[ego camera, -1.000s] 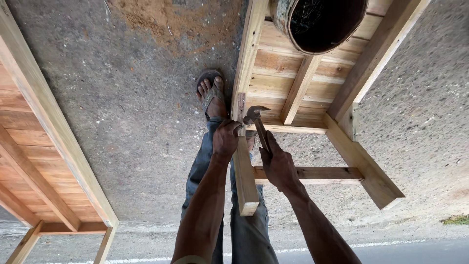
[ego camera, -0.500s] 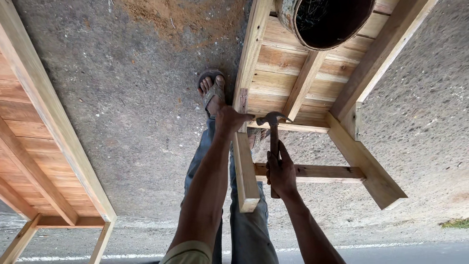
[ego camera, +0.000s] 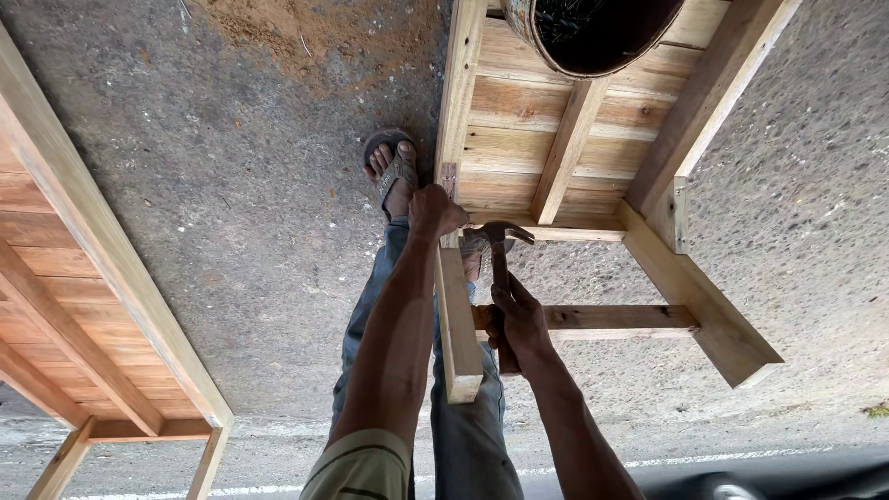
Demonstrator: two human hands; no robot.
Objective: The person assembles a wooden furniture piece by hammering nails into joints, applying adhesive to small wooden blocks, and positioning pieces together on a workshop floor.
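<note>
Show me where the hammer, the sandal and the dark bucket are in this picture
hammer (ego camera: 500, 233), head view, on its metal head.
sandal (ego camera: 396, 171), head view, on the strap across the foot.
bucket (ego camera: 602, 32), head view, on its dark inside below the rim.

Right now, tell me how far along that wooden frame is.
Done: the frame has slats, two legs and a crossbar joined. In hand: the left hand steadies one leg while the right hand holds a hammer at the joint. Left: I cannot tell.
</note>
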